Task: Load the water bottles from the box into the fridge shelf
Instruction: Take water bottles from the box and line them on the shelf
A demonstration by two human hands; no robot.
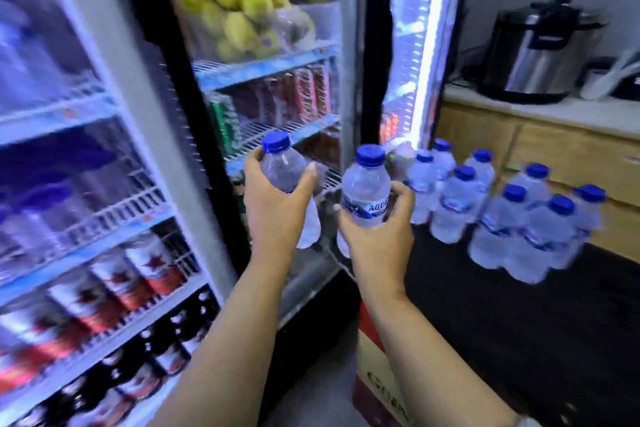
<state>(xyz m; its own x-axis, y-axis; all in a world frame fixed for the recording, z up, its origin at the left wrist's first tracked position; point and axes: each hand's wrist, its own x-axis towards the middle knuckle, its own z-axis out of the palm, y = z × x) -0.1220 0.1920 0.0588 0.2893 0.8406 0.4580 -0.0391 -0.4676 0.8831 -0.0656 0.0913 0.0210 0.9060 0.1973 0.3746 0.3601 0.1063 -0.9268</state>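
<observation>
Left hand [273,204] curled round a blue-capped water bottle [287,180], right hand [377,236] round a second bottle [365,194], both held upright before the open fridge [270,80]. Right of them, a cluster of bottles [502,215] standing on a dark surface. Further back, a cooker [540,52] on the worktop [554,111].

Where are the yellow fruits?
In the head view, the yellow fruits are piled on the fridge's top visible shelf, up left of centre, right above the row of drink cans.
</observation>
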